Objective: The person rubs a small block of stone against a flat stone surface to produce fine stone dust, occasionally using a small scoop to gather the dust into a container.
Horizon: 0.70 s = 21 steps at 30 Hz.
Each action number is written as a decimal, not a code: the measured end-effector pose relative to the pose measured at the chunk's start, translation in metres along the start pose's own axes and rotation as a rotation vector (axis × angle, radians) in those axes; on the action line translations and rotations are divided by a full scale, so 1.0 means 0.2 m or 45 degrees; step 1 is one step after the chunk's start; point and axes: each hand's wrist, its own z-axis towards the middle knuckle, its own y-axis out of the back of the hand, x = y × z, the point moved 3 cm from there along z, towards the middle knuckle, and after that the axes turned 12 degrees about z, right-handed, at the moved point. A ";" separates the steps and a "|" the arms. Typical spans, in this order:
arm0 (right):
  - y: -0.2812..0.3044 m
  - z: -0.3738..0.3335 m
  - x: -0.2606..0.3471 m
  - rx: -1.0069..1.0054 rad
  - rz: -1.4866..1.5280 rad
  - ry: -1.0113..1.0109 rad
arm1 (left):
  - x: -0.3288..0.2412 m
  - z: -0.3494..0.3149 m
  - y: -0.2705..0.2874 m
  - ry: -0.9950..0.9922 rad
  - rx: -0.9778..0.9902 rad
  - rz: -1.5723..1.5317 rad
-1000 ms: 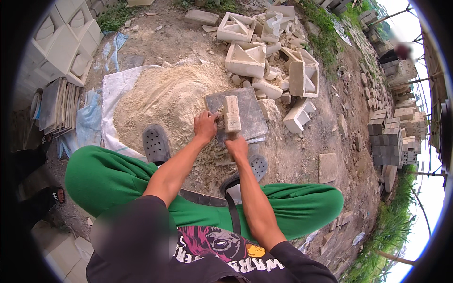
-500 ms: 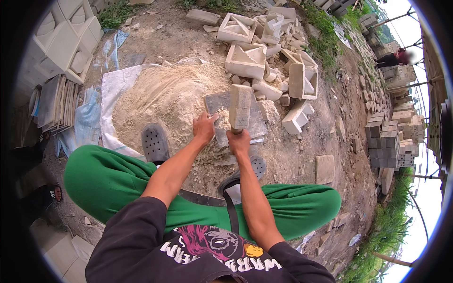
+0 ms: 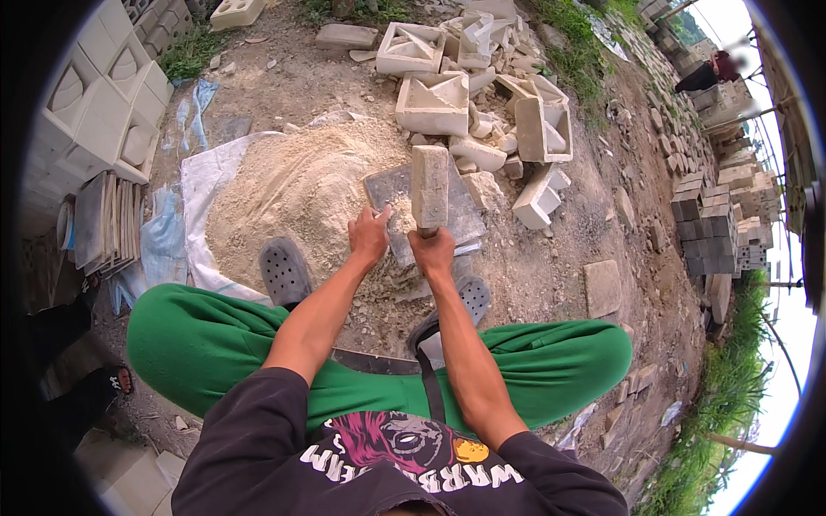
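Observation:
My right hand (image 3: pixel 433 250) is closed round the short handle of a mallet with a long, dusty, block-shaped head (image 3: pixel 429 187). The mallet's head stands over a dark flat slab (image 3: pixel 463 218) on the ground. At the slab's left edge is my left hand (image 3: pixel 368 236), its fingers apart beside pale crumbs (image 3: pixel 401 215) lying on the slab. Nothing shows in that hand. Left of the slab spreads a heap of pale, sandy powder and crumbs (image 3: pixel 297 185) on a white sheet (image 3: pixel 196 224).
Broken cream-coloured blocks (image 3: pixel 432 105) are piled beyond the slab. Pale moulded blocks (image 3: pixel 107 95) and thin boards (image 3: pixel 107 222) stand at the left. Grey blocks (image 3: pixel 710 225) are stacked at the right. Another person's foot (image 3: pixel 121 379) shows at the left; a person (image 3: pixel 710 73) is far right.
The view has shifted slightly. The mallet's head looks a little shorter and tilted differently over the slab. My left hand stays at the slab's left edge, and my right hand keeps its hold.

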 end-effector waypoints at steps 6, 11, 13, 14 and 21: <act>-0.03 0.01 -0.17 0.230 -0.398 -0.385 | -0.01 0.01 0.00 -0.013 0.041 -0.062; 0.02 0.07 -0.13 0.209 -0.157 -0.351 | -0.02 0.02 0.01 -0.004 0.093 -0.063; 0.02 0.07 -0.06 0.107 0.089 -0.265 | 0.00 0.01 0.00 0.002 0.083 -0.052; 0.02 0.06 -0.03 0.111 0.089 -0.268 | 0.01 0.01 0.00 0.001 0.067 -0.046; -0.01 0.02 -0.24 0.145 -0.294 -0.149 | -0.05 0.02 0.03 0.023 0.048 -0.077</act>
